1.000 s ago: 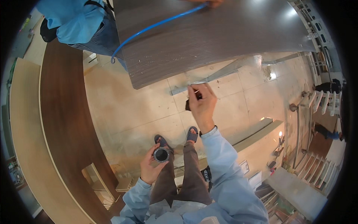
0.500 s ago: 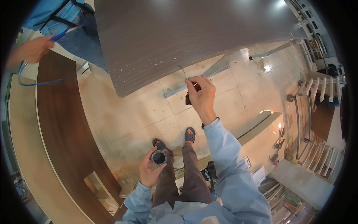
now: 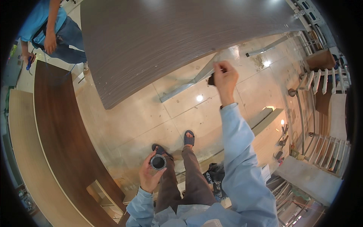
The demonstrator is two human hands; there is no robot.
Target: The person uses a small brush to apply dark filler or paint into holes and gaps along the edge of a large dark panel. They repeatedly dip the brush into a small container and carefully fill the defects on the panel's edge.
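In my left hand is a small round open cup with a speckled grey rim and a dark inside. My fingers and thumb wrap its sides, and it is above my left foot. Stretched forward, my right hand is closed in a pinch by the front edge of a large dark wood-grain board. A small dark piece sticks out below its fingers; its kind and the fingertips' exact hold are hard to make out.
At the far left a person in blue holds a blue hand tool. Brown and pale panels line my left. Metal legs show beneath the board. White racks and a pale bench stand at right.
My right hand has moved right along the board's edge. My left hand still holds the cup. The other person has stepped back and lowered the blue tool. The view has shifted slightly.
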